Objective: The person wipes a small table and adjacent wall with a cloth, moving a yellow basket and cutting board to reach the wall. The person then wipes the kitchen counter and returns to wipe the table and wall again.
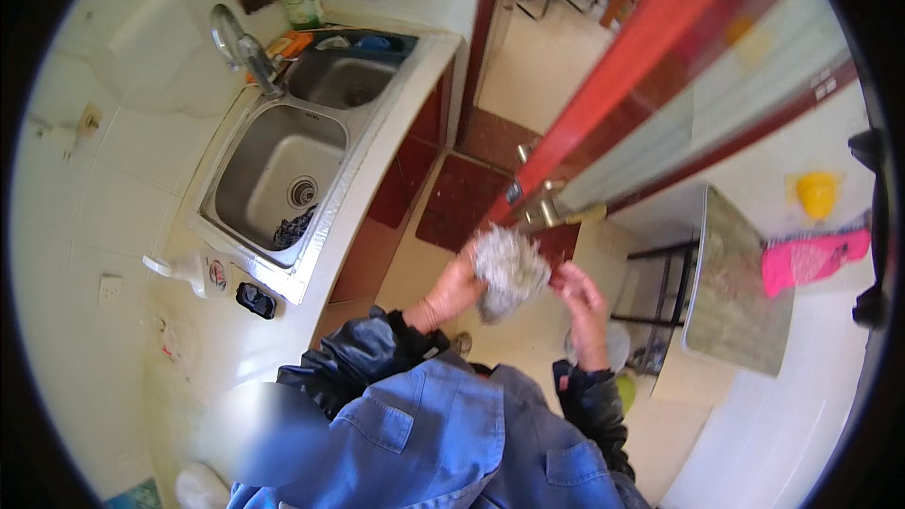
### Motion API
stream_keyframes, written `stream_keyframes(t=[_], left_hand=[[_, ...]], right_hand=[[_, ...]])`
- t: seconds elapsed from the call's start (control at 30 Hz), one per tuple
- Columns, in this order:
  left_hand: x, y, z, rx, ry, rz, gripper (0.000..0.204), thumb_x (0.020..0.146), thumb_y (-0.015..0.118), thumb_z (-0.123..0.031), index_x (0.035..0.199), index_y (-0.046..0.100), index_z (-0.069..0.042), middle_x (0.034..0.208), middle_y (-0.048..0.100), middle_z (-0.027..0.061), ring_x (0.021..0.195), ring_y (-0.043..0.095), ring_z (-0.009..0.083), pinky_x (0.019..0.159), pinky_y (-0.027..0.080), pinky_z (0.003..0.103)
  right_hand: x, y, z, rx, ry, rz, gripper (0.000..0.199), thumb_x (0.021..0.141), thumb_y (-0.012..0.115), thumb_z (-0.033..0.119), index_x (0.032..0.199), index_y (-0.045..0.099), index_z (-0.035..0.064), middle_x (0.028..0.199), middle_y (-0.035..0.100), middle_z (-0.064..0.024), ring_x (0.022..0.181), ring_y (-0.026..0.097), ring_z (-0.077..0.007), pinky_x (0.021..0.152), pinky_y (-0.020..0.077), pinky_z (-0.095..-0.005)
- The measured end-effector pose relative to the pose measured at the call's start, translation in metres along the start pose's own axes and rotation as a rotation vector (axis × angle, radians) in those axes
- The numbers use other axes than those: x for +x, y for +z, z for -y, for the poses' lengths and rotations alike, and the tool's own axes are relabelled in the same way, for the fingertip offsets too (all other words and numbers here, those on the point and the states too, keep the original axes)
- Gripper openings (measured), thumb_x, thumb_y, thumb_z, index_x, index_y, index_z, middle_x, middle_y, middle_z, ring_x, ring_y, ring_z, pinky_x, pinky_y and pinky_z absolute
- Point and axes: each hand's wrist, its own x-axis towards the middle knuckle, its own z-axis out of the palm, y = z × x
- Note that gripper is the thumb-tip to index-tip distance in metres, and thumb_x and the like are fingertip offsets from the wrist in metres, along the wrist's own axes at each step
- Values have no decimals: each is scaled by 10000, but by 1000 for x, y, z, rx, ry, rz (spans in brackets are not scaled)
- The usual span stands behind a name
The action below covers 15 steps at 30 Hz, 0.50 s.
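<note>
My left hand is closed on a shaggy grey-white bundle of fibres, held up in front of my body. It looks like a mop head or a wad of rag strands; its exact kind is unclear. Just right of the bundle, my right hand is raised with its fingers bent and their tips drawn together at the bundle's edge. What is between those fingertips, if anything, is too small to make out. Dark sleeves and a blue apron cover my arms and front.
On the left is a double steel sink with a faucet and a dark scrubber. A white bottle and small black tray stand beside it. Ahead is a red-framed door; at right, a folding table and pink cloth.
</note>
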Motion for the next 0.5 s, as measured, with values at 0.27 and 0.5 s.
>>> stream_keyframes(t=[0.27, 0.5], left_hand=[[16, 13, -1, -785, -253, 87, 419, 956, 576, 17, 1371, 519, -5, 1337, 590, 52, 1231, 535, 159, 1073, 413, 317], [15, 53, -7, -650, -347, 238, 349, 954, 628, -65, 1300, 603, -21, 1219, 667, 36, 1128, 600, 153, 1005, 471, 332]], right_hand=[[-20, -13, 22, 114, -120, -125, 448, 919, 607, -10, 1363, 552, 0, 1318, 614, -104, 1173, 594, -188, 1034, 451, -325], [-32, 27, 18, -722, -481, -69, 881, 753, 813, 173, 1505, 365, 68, 1559, 287, -242, 1390, 393, -375, 1088, 419, -434]])
